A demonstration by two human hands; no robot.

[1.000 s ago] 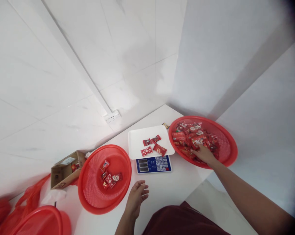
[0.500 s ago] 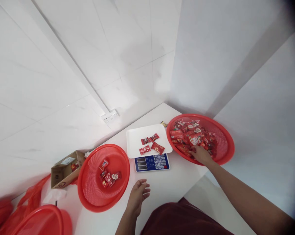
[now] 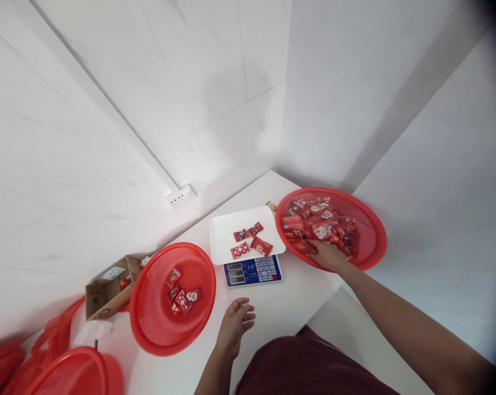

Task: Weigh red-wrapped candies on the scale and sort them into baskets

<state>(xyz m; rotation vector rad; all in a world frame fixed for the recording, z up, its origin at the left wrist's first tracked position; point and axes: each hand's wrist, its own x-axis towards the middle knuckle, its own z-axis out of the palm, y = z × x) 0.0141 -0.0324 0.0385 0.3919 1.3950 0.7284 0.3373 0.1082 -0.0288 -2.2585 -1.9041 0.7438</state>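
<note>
My right hand is inside the right red basket, near its front rim. Its fingers close on a red wrapped candy at the edge of the heap; the fingertips are partly hidden. My left hand hovers over the table in front of the scale, holding nothing, its fingers loosely curled and apart. Several red wrapped candies lie on the white tray of the blue digital scale. Left of the scale, another red basket has several wrapped candies at its bottom.
An open cardboard box with some red packets stands at the far left. Below it are a crumpled clear bag, a red bag and a third red basket. A small yellow packet sits behind the tray. A wall socket is above the table.
The whole view has shifted slightly left. Within the right basket, my right hand has moved a little toward the left rim. My left hand and the candies on the tray are nearly unchanged.
</note>
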